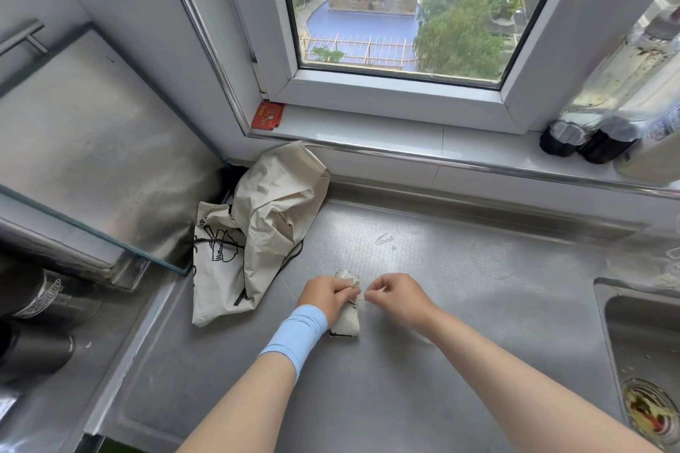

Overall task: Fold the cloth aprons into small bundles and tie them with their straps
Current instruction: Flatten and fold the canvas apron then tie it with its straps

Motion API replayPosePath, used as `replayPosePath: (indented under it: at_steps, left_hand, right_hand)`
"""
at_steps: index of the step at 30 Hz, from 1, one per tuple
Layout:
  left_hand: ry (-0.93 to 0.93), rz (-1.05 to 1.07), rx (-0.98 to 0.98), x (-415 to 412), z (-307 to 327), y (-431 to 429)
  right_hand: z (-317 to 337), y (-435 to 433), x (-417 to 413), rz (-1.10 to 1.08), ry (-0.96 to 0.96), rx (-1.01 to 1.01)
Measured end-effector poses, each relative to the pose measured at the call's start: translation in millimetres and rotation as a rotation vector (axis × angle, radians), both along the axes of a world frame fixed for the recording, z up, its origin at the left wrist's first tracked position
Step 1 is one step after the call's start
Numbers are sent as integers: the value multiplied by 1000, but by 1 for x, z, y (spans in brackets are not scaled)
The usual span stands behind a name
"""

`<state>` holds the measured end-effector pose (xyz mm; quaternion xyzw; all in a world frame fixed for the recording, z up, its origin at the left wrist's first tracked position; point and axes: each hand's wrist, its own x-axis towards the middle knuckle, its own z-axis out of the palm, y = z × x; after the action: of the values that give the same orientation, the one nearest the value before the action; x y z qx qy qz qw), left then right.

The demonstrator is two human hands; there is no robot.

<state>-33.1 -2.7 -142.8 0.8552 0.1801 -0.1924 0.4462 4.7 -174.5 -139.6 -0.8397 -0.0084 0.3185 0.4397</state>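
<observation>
Left hand gripping bundle, lengthwise toward window

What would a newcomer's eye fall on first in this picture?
First, the two hands at centre: the left hand grips a small rolled apron bundle on the steel counter, while the right hand pinches its thin strap. Next, the crumpled beige aprons, heaped in the counter's back-left corner.
</observation>
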Motion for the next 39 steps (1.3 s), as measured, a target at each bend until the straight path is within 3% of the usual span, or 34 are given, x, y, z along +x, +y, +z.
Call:
replayPosePath:
  at_steps: [2, 5, 7, 11, 15, 21, 26, 31, 36, 39]
  left_hand:
    - [6, -10, 54, 3, -1, -2]
    - [7, -188, 200, 9, 3, -8]
    - [20, -330, 294, 13, 5, -10]
    - [20, -452, 303, 12, 2, -3]
    - [-68, -165, 57, -6, -4, -1]
    - [-124, 84, -26, -13, -11, -6]
    - [0, 77, -88, -9, -9, 0]
    - [126, 117, -256, -7, -2, 3]
    - [187, 202, -449, -10, 0, 0]
    - [234, 400, -635, -13, -1, -1]
  right_hand:
    - [1, -7, 1, 241, -24, -170]
    - [18, -4, 6, 460, -35, -187]
    - [27, 2, 17, 551, -172, -217]
    - [22, 5, 35, 435, -331, -174]
    - [4, 6, 29, 201, -200, -63]
    - [-9, 1, 1, 137, -101, 36]
    - [-13, 8, -13, 86, -199, 27]
    - [-15, 14, -25, 59, -417, 114]
    - [-17, 21, -29, 32, -651, -21]
    - [-16, 23, -29, 53, -728, -99]
